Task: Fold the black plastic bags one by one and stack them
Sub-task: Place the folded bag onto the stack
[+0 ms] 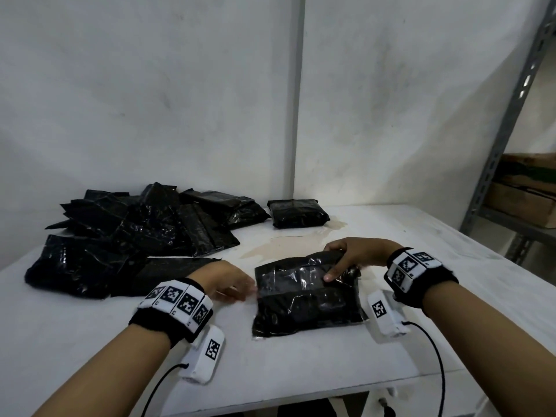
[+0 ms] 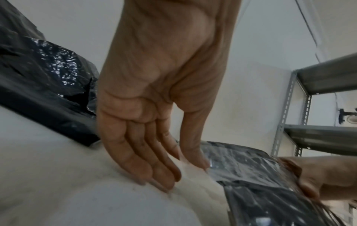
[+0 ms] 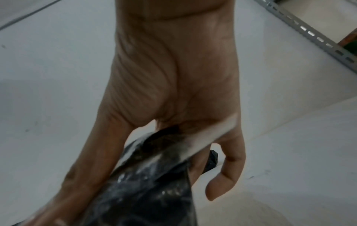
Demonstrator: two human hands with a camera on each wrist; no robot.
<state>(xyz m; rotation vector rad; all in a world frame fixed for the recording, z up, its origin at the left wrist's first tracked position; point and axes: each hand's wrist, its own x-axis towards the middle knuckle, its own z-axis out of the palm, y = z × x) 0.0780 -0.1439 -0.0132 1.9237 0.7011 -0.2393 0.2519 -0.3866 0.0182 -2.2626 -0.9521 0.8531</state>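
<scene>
A black plastic bag (image 1: 307, 296) lies partly folded on the white table (image 1: 301, 362) in front of me. My right hand (image 1: 346, 257) grips its far right edge, thumb on top and fingers beneath, as the right wrist view shows on the bag (image 3: 146, 183). My left hand (image 1: 234, 284) lies flat with straight fingers (image 2: 154, 171) on the table at the bag's left edge (image 2: 251, 171). A heap of unfolded black bags (image 1: 129, 233) fills the left of the table. One folded bag (image 1: 298, 213) sits at the back centre.
A grey metal shelving rack (image 1: 511, 121) stands to the right with cardboard boxes (image 1: 526, 191) on a shelf. A white wall closes the back. A brownish stain (image 1: 288, 245) marks the table behind the bag. Cables run from both wrist cameras.
</scene>
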